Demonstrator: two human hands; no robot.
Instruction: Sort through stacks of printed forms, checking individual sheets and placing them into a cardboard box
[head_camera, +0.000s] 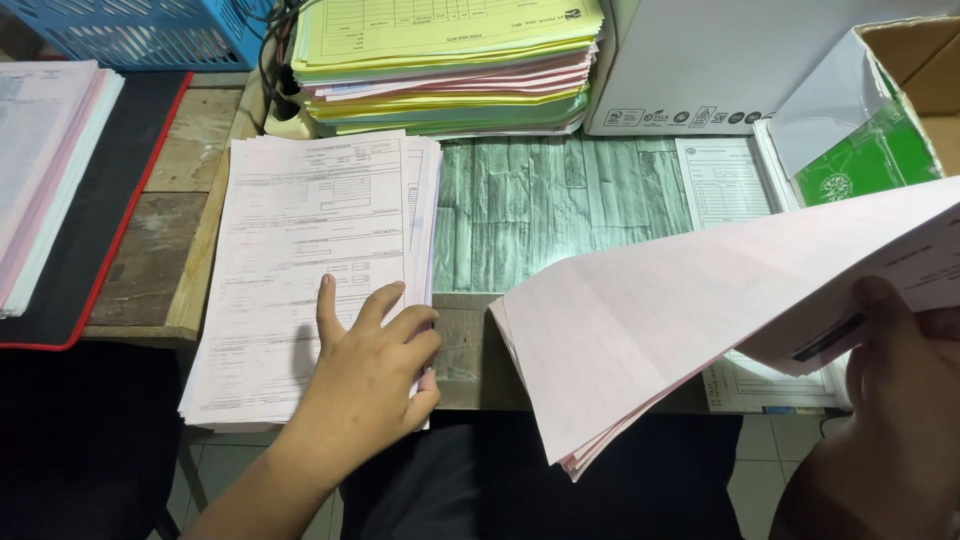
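On the desk, left hand (375, 365) rests flat on upright form pile (310, 270); right hand (895, 400) grips slanting pink sheaf (680, 320)

pink sheaf (640, 340): held tilted above desk edge | white form stack (300, 270): flat, left

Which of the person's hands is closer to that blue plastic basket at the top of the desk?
Left. The left hand rests on the white form stack, below the blue basket. The right hand holds pink sheets far across at the opposite side.
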